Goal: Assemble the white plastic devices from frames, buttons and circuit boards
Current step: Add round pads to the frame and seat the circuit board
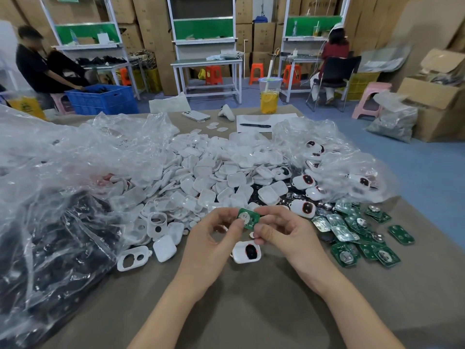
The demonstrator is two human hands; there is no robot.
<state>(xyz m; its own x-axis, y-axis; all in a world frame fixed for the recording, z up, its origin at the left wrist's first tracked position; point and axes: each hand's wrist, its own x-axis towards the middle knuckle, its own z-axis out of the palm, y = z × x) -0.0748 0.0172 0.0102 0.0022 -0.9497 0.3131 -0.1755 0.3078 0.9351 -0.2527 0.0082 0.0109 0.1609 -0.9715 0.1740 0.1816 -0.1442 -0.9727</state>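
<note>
My left hand (216, 238) and my right hand (284, 233) together pinch a small green circuit board (247, 218) with a round silver cell, held above the table. Right below it lies a white frame (245, 252) with a dark button showing in its opening. Empty white frames (134, 258) lie to the left. A large heap of white plastic shells (214, 170) fills the middle. Loose green circuit boards (362, 235) are spread at the right. Assembled white devices with dark buttons (303, 207) lie beyond my right hand.
Crumpled clear plastic bags (63, 185) cover the left side, over a dark bag of parts. Another clear bag (334, 152) sits at the right rear. A drink cup (269, 95), phone (195, 115), pen and paper stand at the far edge. Two people sit at benches behind.
</note>
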